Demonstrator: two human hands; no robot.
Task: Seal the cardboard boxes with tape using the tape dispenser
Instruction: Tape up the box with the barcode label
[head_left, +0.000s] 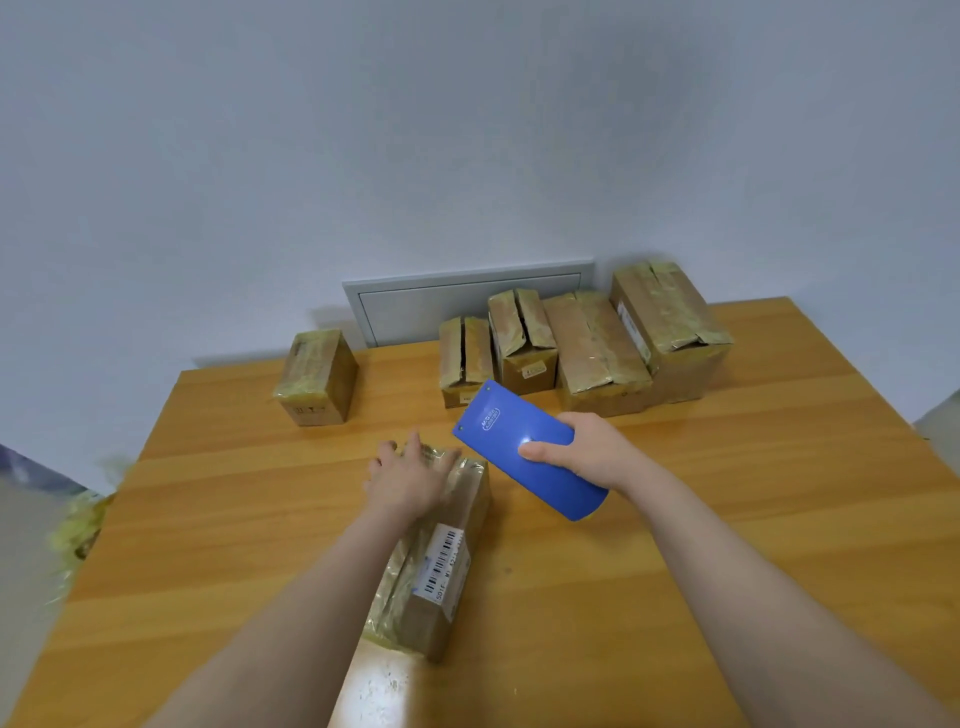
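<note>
Orange-brown wooden counter (727, 519) fills the lower view, backed by a pale grey wall (467, 130). Nearest the person lies a long brown cardboard box (441, 613) wrapped in yellowish clear tape, with a white barcode label (447, 566) on its upper face. The left hand (408, 478) rests palm down on the far end of that box, fingers straight and slightly spread. Just to its right, the right hand (576, 449) grips a flat blue plastic tape dispenser (493, 436), thumb across its top face. The dispenser is tilted, its far end pointing away and left. Farther back, a small taped cardboard box (317, 379) stands alone at the left, well apart from a row of four taped cardboard boxes (597, 353) along the far edge. Behind them a grey rectangular wall panel (415, 306) is set in the wall.
</note>
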